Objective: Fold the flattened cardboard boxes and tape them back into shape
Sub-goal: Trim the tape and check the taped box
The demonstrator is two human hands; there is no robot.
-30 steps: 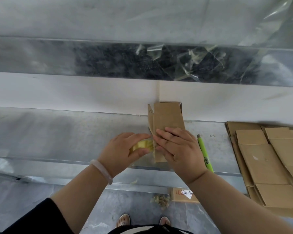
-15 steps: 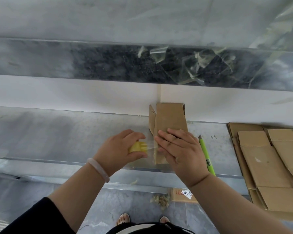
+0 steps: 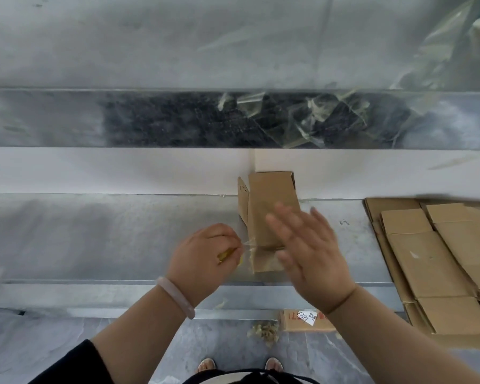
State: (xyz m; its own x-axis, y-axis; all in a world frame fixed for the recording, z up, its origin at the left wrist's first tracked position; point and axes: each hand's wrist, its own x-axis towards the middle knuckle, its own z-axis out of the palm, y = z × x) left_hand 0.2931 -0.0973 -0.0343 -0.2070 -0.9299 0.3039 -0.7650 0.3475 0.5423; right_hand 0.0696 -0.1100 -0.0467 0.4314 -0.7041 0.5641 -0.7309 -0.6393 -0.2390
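Taping is under way on one cardboard box (image 3: 269, 200), which lies on the metal table (image 3: 94, 239) with its far end at the white wall strip (image 3: 122, 170) and its near end just short of the table's near edge. The left hand (image 3: 203, 259) has its fingers (image 3: 225, 234) curled round a small yellow tape dispenser (image 3: 227, 253), though most of that tool is hidden in the fist. A thin strand of clear tape (image 3: 248, 243) runs from it to the left edge of the box. The right hand (image 3: 311, 256) is blurred, with its fingers (image 3: 280, 225) straight and spread over the box. Whether the palm touches the cardboard I cannot tell. By my reading this box is folded into shape and its seam is partly taped, with the strand not yet cut and a loose flap standing at the far left corner. A stack of flattened boxes (image 3: 427, 261) lies on the right of the table, so most of the work seems to remain. That stack sits well apart from the box and overhangs the table's near edge. Open room lies to the left of the left hand, where bare metal stretches away. Far movement is blocked by the wall strip, while near movement risks pushing the box off the edge toward the floor, where a labelled cardboard piece (image 3: 305, 320) and tape scraps (image 3: 263, 331) lie.
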